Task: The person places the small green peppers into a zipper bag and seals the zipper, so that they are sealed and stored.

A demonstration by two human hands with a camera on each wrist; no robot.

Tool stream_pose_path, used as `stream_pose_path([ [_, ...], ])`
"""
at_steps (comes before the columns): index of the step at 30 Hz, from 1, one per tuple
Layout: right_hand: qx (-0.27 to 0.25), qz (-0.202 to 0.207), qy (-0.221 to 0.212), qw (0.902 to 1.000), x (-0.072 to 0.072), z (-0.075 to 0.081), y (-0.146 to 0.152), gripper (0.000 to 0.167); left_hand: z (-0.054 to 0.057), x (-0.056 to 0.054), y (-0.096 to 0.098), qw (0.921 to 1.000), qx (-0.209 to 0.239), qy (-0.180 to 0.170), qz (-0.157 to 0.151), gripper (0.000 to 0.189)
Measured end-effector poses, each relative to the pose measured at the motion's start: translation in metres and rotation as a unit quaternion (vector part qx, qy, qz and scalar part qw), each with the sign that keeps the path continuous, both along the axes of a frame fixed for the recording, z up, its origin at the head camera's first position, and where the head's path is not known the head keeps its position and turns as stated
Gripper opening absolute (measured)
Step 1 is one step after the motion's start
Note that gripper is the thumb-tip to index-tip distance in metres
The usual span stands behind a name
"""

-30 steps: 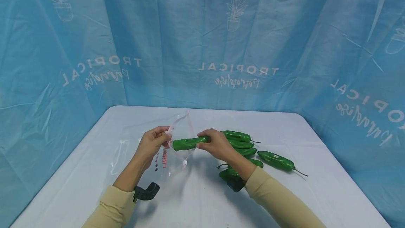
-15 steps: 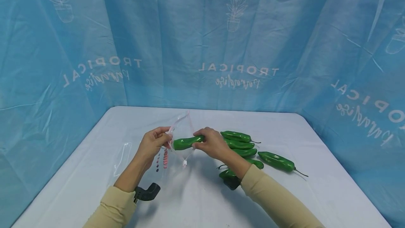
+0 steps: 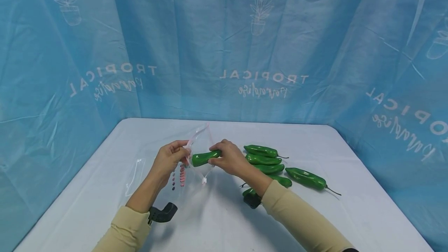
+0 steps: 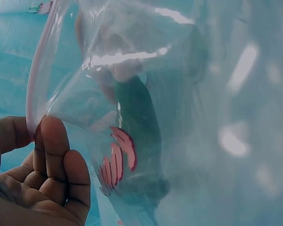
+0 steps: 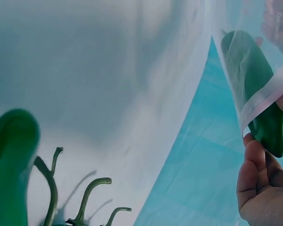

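Observation:
My left hand [image 3: 168,160] pinches the pink-edged mouth of a clear zip bag [image 3: 202,138] between thumb and fingers, holding it open above the table. My right hand [image 3: 229,159] grips one end of a green chili pepper [image 3: 204,159] at that mouth. In the right wrist view most of the pepper [image 5: 247,66] lies behind the bag's film, and its near end sticks out between my fingertips [image 5: 254,150]. Through the cloudy plastic, the left wrist view shows the pepper [image 4: 139,113] beside red printed marks [image 4: 125,146]. A white slider [image 3: 204,180] hangs at the mouth's lower corner.
Several green peppers [image 3: 261,151] lie in a row right of the bag, some partly behind my right forearm. Another pepper [image 3: 306,178] with a long stem lies farther right. Blue printed curtains [image 3: 224,49] surround the white table [image 3: 224,221].
My right hand has moved left with the pepper, carrying it farther into the bag's mouth. The left hand stays nearly still on the bag's edge.

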State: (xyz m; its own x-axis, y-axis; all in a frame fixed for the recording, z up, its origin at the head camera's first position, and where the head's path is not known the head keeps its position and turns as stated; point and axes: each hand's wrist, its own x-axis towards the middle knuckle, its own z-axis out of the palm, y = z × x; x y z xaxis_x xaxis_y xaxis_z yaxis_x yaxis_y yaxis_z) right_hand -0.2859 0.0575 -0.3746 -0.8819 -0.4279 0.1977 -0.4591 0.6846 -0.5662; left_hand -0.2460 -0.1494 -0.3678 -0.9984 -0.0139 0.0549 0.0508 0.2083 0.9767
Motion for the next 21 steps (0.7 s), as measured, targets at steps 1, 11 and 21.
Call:
stream_pose_path([
  [1,0.001,0.002,0.001,1.0000,0.000,0.000,-0.001,0.040,0.001,0.000,0.000,1.0000,-0.001,0.000,0.000,0.035],
  [11,0.015,0.006,0.023,0.9996,0.002,0.005,-0.003,0.042,0.006,-0.001,-0.002,1.0000,0.001,0.005,0.006,0.034],
  [21,-0.035,-0.009,0.009,0.9993,0.011,0.010,0.019,0.037,0.011,-0.002,-0.007,0.9997,0.007,0.024,0.000,0.036],
])
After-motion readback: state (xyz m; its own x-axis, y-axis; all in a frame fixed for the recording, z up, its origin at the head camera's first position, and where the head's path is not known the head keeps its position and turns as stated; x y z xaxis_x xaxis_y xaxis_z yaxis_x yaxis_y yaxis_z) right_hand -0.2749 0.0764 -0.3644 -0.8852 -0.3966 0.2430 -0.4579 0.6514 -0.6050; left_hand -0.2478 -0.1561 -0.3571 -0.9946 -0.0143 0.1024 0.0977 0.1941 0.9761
